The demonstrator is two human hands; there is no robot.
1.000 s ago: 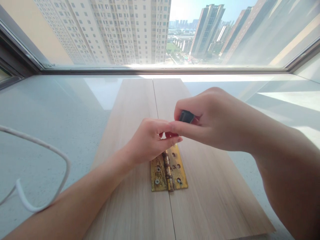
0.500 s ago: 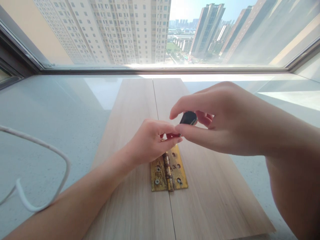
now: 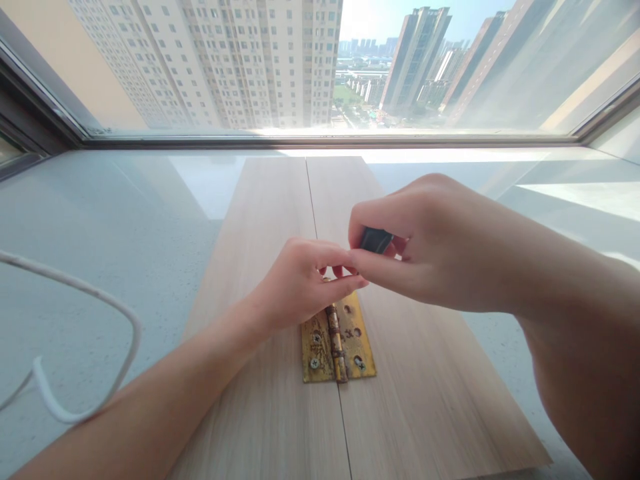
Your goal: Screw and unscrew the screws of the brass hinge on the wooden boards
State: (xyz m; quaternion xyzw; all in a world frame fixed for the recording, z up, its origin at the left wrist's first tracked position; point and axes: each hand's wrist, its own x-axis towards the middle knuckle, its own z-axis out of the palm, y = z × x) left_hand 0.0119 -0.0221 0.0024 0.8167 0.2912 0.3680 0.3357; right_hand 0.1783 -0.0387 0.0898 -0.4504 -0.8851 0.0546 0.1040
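A worn brass hinge point(image 3: 337, 343) with several screws lies across the seam of two pale wooden boards point(image 3: 280, 413). My left hand point(image 3: 300, 280) rests on the hinge's upper end, fingers curled and pinched around something small that I cannot make out. My right hand point(image 3: 430, 243) hovers just above it, fingers closed around the black-topped handle of a screwdriver point(image 3: 375, 240). The tool's shaft and tip are hidden behind my fingers.
The boards lie on a glossy grey sill point(image 3: 100, 253) under a wide window point(image 3: 320, 67) looking onto tower blocks. A white cable point(image 3: 107, 313) loops over the sill at the left.
My right hand's fingers loosened and lifted off the black handle, then closed round it again. My left hand and the hinge have stayed in place.
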